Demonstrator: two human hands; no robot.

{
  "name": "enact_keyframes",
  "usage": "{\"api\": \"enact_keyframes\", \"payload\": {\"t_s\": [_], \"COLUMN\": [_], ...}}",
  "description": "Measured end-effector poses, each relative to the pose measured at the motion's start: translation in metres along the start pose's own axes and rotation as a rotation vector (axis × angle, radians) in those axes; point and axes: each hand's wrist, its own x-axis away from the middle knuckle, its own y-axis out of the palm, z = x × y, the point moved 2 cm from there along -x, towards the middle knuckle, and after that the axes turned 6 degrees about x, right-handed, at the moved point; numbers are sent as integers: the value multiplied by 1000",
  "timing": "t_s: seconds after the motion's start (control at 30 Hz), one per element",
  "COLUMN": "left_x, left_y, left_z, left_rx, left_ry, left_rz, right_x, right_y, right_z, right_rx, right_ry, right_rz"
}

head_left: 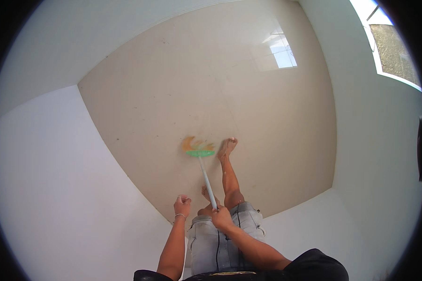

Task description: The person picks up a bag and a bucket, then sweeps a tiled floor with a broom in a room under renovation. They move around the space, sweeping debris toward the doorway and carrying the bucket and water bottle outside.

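A broom [207, 181] reaches out ahead of me over the floor, its pale handle slanting up and slightly left. At its far end is a green head [200, 153], with orange bristles [192, 143] that look smeared by motion. My right hand [221, 218] is wrapped round the near end of the handle, in front of my shorts. To the left of it, my left hand [182, 205] is held apart from the broom with its fingers curled in. Nothing shows sticking out of that fist, and a thin band circles the wrist.
My bare right foot [228, 146] stands just right of the broom head; the other foot [205, 191] is partly hidden behind the handle. Small dark specks [117, 139] dot the beige floor [276, 122]. White walls [51, 154] enclose it, and a window [394, 51] is at upper right.
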Motion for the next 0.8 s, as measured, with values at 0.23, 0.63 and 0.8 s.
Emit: {"api": "enact_keyframes", "payload": {"t_s": [0.23, 0.63, 0.8], "left_x": [42, 128, 137], "left_y": [-26, -103, -158], "left_z": [17, 147, 165], "left_rx": [264, 161, 195], "left_ry": [-249, 72, 136], "left_rz": [67, 76, 173], "right_x": [-78, -87, 17], "right_y": [-195, -64, -127], "right_z": [-122, -96, -51], "right_rx": [101, 303, 395], "right_ry": [-403, -47, -230], "right_rz": [350, -138, -40]}}
